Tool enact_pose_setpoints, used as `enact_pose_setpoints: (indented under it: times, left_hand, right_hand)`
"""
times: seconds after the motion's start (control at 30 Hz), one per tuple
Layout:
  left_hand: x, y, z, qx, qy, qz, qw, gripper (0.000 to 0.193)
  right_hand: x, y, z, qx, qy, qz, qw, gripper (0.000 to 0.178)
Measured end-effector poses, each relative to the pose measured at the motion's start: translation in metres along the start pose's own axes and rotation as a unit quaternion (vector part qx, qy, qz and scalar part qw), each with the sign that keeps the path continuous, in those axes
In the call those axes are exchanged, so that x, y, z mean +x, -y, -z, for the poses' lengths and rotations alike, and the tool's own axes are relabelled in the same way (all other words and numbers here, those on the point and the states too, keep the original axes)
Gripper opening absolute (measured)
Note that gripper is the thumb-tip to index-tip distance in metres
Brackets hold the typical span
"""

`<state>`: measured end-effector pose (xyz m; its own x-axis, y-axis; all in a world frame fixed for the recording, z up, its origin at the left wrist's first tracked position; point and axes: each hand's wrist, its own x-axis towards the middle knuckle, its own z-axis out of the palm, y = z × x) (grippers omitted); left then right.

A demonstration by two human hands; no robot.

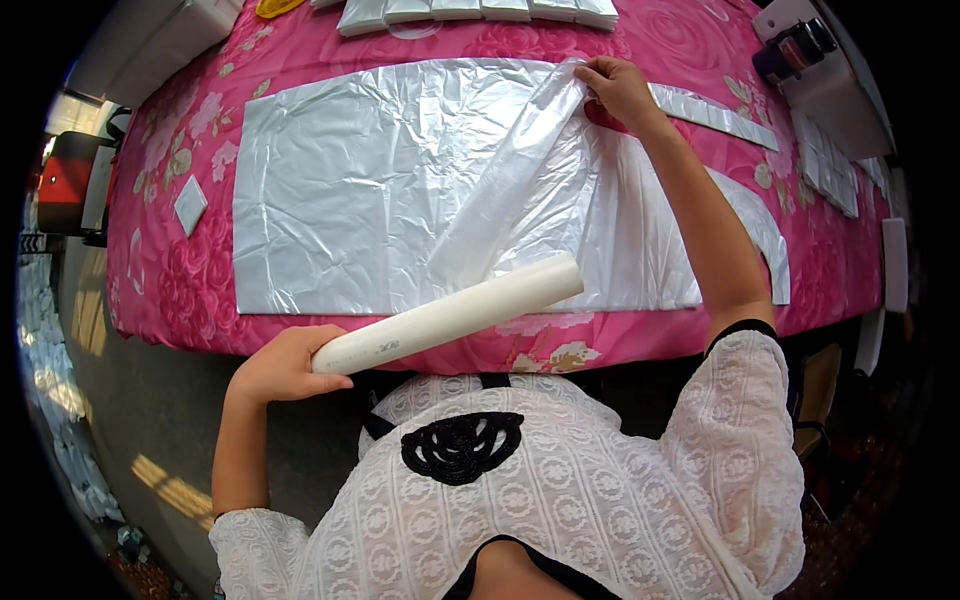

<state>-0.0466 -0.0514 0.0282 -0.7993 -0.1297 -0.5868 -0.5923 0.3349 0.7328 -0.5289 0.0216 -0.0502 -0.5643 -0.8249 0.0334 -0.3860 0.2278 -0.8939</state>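
Spread over the table is a stack of thin, shiny, translucent plastic bags (330, 190), creased across its surface. My right hand (618, 90) pinches the far edge of the top plastic bag (510, 170), which is lifted and folded over in a slanting band. In my left hand (285, 365), close to the table's near edge, is a white plastic pipe (450, 312). My fingers wrap round its left end. The pipe slants up to the right, its far end over the near part of the bags. A cut-out handle shape shows at the right of the stack.
A pink flowered cloth (180, 270) covers the table. Folded plastic packs (480, 10) lie along the far edge, and more packs (825, 165) at the right. A dark cylindrical jar (795, 50) is at the far right. A small white square (190, 205) lies left of the bags.
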Motion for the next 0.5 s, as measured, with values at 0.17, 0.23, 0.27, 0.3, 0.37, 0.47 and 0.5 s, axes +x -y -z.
enact_pose_setpoints:
  times: [0.17,0.23,0.27,0.3,0.37,0.47,0.5]
  left_hand:
    - [0.069,-0.053,0.016,0.319,-0.253,-0.191,0.893,0.047]
    - [0.088,-0.049,0.006,0.366,-0.267,-0.304,0.838,0.051]
    - [0.096,-0.042,-0.001,0.386,-0.221,-0.345,0.827,0.054]
    - [0.102,-0.039,-0.007,0.404,-0.172,-0.386,0.811,0.058]
    - [0.11,-0.047,-0.03,0.386,-0.124,-0.359,0.84,0.066]
    - [0.116,-0.048,-0.049,0.407,-0.097,-0.326,0.848,0.076]
    - [0.117,-0.048,-0.052,0.421,-0.095,-0.316,0.845,0.078]
  right_hand:
    - [-0.008,0.041,-0.042,-0.03,0.078,0.026,0.996,0.019]
    - [-0.007,0.047,-0.045,-0.032,0.094,0.025,0.995,0.019]
    - [-0.008,0.053,-0.047,-0.035,0.101,0.022,0.994,0.019]
    - [-0.007,0.052,-0.048,-0.05,0.105,0.029,0.993,0.019]
    - [0.0,0.048,-0.051,-0.082,0.116,0.045,0.989,0.018]
    - [0.007,0.042,-0.053,-0.106,0.1,0.055,0.988,0.019]
    - [0.008,0.042,-0.055,-0.122,0.083,0.037,0.988,0.02]
